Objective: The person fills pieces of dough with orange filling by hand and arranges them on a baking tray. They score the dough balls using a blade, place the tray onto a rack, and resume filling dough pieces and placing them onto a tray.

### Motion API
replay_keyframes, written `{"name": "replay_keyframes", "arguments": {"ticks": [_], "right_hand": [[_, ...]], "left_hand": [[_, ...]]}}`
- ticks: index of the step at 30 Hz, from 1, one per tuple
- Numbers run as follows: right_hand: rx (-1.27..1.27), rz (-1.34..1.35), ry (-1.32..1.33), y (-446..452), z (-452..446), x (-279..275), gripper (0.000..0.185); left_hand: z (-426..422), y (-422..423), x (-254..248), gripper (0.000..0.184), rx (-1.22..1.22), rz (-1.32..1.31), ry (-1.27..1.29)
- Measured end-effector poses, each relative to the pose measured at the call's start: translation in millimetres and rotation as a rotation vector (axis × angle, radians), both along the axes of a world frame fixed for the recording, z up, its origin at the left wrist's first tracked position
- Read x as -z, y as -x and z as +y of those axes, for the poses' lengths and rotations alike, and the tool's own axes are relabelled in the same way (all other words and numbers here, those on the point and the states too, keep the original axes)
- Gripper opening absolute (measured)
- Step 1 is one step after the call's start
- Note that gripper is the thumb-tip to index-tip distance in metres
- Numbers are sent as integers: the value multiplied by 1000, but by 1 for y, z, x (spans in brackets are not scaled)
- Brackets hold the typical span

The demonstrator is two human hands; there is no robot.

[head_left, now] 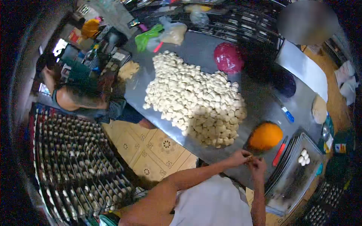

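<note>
My left hand [240, 158] and my right hand [258, 167] meet at the front edge of the metal table, fingers pinched together. Something small and yellowish seems to be between the fingertips, too small to name. Just beyond them sits a smooth orange mound [266, 136]. A red-handled tool [279, 152] lies right of the mound. Ahead and to the left spreads a large heap of pale dough pieces [196, 94], its near part in shadow. To the right of my hands, a stack of dark trays [292, 184] holds several white balls [304, 157] on top.
A magenta mound [229, 57], a dark purple mound [284, 83] and a blue-handled tool [287, 114] are on the table [203, 34]. Bags [174, 33] lie at the far end. Racks of filled trays [83, 162] stand left; another person [68, 98] is beyond them.
</note>
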State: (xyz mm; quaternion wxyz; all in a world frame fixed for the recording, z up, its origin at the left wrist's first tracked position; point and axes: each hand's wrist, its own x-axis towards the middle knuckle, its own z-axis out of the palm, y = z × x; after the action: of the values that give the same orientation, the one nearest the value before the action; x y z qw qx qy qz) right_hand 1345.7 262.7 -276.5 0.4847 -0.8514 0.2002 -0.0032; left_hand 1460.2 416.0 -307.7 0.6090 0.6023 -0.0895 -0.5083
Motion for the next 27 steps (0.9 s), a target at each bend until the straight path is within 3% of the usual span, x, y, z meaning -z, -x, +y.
{"name": "replay_keyframes", "arguments": {"ticks": [2,4,7,12,15,16,19,20,23,24,27], "right_hand": [[-29,-40,-34,-2,-16,11,31],[-52,-58,-51,-2,-25,6,34],[-311,-128,292,-5,-29,-5,24],[-306,-97,358,37,-38,29,22],[-154,260,-73,45,-39,74,24],[-146,262,-74,44,-34,69,24],[274,260,-507,45,-17,45,22],[284,259,-503,45,-15,39,22],[454,164,-638,43,-7,28,20],[463,166,-634,41,-3,26,20],[444,119,-160,35,16,24,23]], "left_hand": [[-15,26,39,44,-133,-134,134],[-23,30,33,43,-207,-203,200],[-18,19,22,39,240,-280,-230],[-18,39,52,38,402,-459,-190],[-20,33,70,38,519,-600,-101],[-20,30,60,38,526,-598,-97],[-26,28,28,38,584,-978,-96],[-24,33,20,38,591,-977,-87],[-10,57,15,36,264,-789,123],[-8,57,14,36,270,-785,130],[-12,54,13,32,7,219,304]]}}
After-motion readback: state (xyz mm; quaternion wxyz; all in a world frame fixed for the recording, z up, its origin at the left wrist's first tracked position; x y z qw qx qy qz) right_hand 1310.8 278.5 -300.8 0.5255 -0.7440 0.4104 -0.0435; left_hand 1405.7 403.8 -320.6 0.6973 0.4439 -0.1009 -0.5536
